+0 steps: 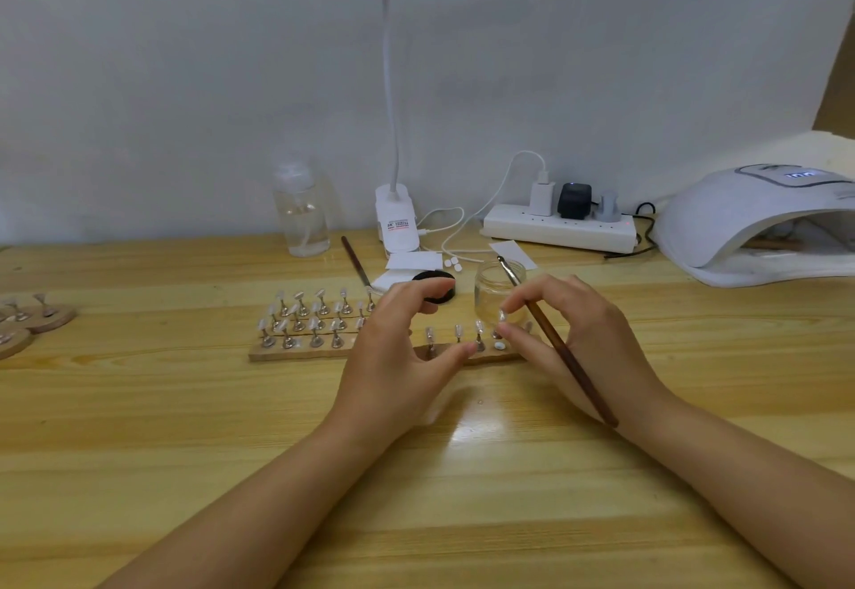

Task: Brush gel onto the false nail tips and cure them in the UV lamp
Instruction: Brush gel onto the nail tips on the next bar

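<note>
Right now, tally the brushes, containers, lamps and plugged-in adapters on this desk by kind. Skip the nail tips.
Brushes: 2
Glass jar: 1
Clear bottle: 1
UV lamp: 1
Desk lamp: 1
Adapters: 3
Total: 9

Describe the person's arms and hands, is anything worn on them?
Both forearms are bare, with no sleeves in view. The left hand and the right hand wear no gloves, rings, watch or bracelets. The fingernails look short and unpainted.
</note>
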Available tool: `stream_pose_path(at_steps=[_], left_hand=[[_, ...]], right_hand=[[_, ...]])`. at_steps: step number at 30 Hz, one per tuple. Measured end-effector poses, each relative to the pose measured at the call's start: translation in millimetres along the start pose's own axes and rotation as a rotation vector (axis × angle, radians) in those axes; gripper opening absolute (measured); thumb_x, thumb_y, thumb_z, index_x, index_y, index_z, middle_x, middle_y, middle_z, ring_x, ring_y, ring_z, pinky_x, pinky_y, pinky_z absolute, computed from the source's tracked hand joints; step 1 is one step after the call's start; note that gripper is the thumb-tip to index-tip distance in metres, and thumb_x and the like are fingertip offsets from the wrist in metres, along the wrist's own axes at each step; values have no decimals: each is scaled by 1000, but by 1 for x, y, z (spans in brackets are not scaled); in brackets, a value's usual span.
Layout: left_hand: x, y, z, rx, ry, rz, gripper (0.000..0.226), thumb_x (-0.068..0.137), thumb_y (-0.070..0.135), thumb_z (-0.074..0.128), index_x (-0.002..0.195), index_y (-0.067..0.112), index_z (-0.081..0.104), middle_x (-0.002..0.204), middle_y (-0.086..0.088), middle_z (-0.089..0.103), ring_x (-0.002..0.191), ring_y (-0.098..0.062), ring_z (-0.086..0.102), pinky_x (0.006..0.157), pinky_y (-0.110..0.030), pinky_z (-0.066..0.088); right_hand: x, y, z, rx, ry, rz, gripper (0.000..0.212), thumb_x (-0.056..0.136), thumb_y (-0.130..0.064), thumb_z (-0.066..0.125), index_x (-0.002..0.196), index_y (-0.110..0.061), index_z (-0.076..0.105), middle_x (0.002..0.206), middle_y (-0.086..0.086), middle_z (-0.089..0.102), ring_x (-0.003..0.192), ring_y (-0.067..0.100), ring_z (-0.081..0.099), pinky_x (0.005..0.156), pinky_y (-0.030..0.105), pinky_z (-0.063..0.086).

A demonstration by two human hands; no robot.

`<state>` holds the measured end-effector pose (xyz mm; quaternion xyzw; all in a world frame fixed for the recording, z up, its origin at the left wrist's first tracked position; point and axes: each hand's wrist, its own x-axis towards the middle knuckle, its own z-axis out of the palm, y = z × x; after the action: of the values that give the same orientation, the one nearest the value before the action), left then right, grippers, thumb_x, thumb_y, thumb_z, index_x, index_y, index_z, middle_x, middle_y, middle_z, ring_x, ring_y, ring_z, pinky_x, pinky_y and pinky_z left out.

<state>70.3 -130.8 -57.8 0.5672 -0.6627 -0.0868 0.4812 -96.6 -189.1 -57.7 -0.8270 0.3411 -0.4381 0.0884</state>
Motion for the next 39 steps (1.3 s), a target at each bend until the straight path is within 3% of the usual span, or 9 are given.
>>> stream_pose_path(at_steps=[5, 12, 18, 21, 24, 26, 29, 34, 39], left_hand=[[0, -6, 2, -10, -73, -68, 59, 71, 22, 76, 119, 36, 44, 102, 23, 53, 98, 11, 50, 76, -2, 38], [0, -10, 3, -4, -112, -131, 53, 75, 19, 73, 118, 35, 47, 93, 19, 58, 94, 0, 54, 86, -22, 46], [0, -10, 2, -12, -113, -141, 51, 75, 19, 73, 115, 37, 47, 88, 20, 59, 93, 0, 55, 83, -16, 45], [0, -9, 1, -25, -108, -150, 51, 75, 18, 73, 113, 38, 45, 88, 18, 60, 92, -4, 57, 86, -23, 46], [0, -9, 1, -38, -100, -161, 51, 75, 16, 73, 112, 38, 46, 88, 18, 60, 91, -7, 58, 88, -31, 48], [0, -9, 1, -40, -100, -163, 51, 75, 16, 73, 112, 38, 46, 88, 19, 60, 92, -7, 58, 89, -32, 48], [-1, -9, 1, -45, -106, -161, 50, 76, 15, 72, 110, 39, 46, 92, 20, 58, 92, -3, 58, 88, -29, 48], [0, -8, 1, -56, -101, -165, 50, 77, 14, 72, 109, 41, 46, 101, 22, 54, 92, -2, 59, 84, -20, 48], [-1, -2, 1, -26, -46, -35, 43, 73, 20, 74, 109, 35, 54, 106, 19, 55, 98, 3, 54, 78, -2, 37]], right_hand=[[0, 2, 1, -40, -57, -20, 15, 75, -20, 74, 86, -20, 64, 79, -25, 46, 78, -8, 46, 75, 1, 34], [0, 1, -2, -55, -45, -16, 17, 74, -29, 72, 87, -23, 63, 79, -29, 44, 78, -12, 45, 70, 5, 35], [2, 8, -18, -62, -59, 35, 15, 72, -35, 64, 81, -27, 56, 79, -13, 58, 77, 5, 55, 71, 20, 40], [2, 8, -19, -18, -95, 41, 15, 70, -36, 63, 78, -25, 56, 76, -10, 60, 76, 7, 57, 74, 25, 42], [1, 8, -17, 8, -114, 25, 11, 74, -24, 69, 77, -19, 59, 73, -7, 61, 74, 9, 59, 73, 30, 48], [1, 10, -17, 46, -120, 53, 11, 74, -17, 71, 77, -17, 60, 74, -6, 62, 75, 7, 59, 72, 26, 48], [2, 12, -17, 167, -129, 130, 12, 76, -13, 71, 78, -17, 60, 77, -6, 64, 78, 1, 59, 73, 10, 44], [5, 16, -19, 346, -4, 245, 15, 78, -8, 70, 80, -17, 58, 77, -2, 65, 72, 3, 61, 68, 9, 46], [1, -1, -12, 323, 68, 57, 19, 77, -5, 70, 83, -17, 57, 82, -3, 66, 78, 4, 64, 73, 12, 50]])
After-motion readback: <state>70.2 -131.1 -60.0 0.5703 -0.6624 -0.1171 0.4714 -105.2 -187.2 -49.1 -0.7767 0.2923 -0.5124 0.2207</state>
